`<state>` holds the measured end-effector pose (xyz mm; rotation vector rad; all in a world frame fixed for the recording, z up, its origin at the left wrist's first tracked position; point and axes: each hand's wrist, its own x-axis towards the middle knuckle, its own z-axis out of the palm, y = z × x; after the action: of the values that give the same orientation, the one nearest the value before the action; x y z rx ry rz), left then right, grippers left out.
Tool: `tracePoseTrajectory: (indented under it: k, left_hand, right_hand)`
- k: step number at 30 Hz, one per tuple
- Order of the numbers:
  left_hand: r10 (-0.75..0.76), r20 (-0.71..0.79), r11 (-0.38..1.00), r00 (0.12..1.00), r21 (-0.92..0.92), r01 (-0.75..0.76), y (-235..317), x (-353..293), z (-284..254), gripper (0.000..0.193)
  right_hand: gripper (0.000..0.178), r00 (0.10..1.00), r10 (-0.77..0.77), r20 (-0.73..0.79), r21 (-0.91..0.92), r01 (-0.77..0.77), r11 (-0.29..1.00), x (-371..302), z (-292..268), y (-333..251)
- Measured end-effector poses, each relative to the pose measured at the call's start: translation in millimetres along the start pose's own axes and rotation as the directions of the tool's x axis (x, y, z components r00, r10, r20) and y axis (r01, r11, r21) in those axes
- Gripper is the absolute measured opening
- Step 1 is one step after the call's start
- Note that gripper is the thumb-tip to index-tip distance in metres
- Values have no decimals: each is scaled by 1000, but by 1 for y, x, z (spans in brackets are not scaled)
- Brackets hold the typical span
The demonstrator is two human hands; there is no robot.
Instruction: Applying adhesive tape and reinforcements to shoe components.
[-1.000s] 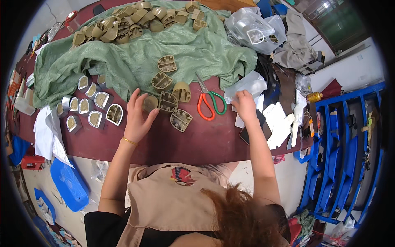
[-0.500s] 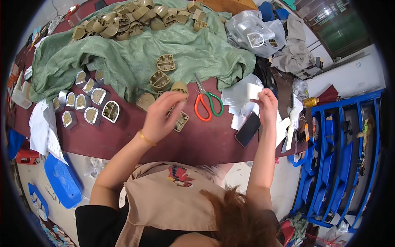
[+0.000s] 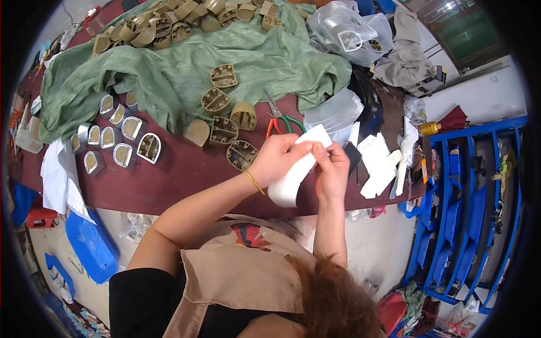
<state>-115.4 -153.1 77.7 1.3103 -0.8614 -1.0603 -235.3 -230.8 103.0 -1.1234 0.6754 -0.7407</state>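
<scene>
Both hands meet above the table's front part, closed on one white strip (image 3: 288,188) that looks like paper or sticker backing. My left hand (image 3: 276,159) pinches it from the left, its lower end curling down past the fingers. My right hand (image 3: 331,172) grips its upper part with thumb and fingers. Just beyond my left hand lie scissors (image 3: 273,104), their red and green handles partly covered. Several beige D-shaped plastic caps (image 3: 224,130) sit left of the scissors, some with the ribbed hollow side up. A dark phone (image 3: 353,156) shows partly behind my right hand.
Silver-sided D-shaped caps (image 3: 124,155) stand at the left. A green cloth (image 3: 186,70) bears a heap of beige caps (image 3: 163,25). Clear plastic sheets (image 3: 338,112) and white paper pieces (image 3: 375,163) lie right. Blue shelving (image 3: 462,208) stands beyond the table's right edge.
My right hand has brought the white strip left and nearer to me. My left hand has moved right from the beige caps and taken hold of it too.
</scene>
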Motion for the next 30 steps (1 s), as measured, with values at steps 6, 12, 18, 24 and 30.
tracePoseTrajectory:
  k: [6, 12, 18, 24, 30]
  left_hand:
    - [-280, 474, 909, 835, -148, 389, 1, -52, 9, 23]
    - [308, 175, 463, 935, 831, -309, -13, -75, -60, 27]
    - [203, 316, 16, 927, 945, -326, -12, -41, -91, 68]
    - [214, 34, 598, 976, 786, -158, -11, -38, -110, 68]
    - [118, -4, 928, 993, -355, -112, 24, -61, -87, 91]
  right_hand:
    - [19, 929, -347, -125, -213, 317, 924, 20, 0, -12]
    - [28, 871, -484, 78, 430, 409, 805, -10, -42, -77]
    - [14, 874, -482, -60, 747, 359, 559, -7, -28, -89]
    - [25, 881, -407, 243, 929, -90, 359, -11, -48, -56]
    - [41, 898, -315, 308, 842, -104, 529, -9, -11, -47]
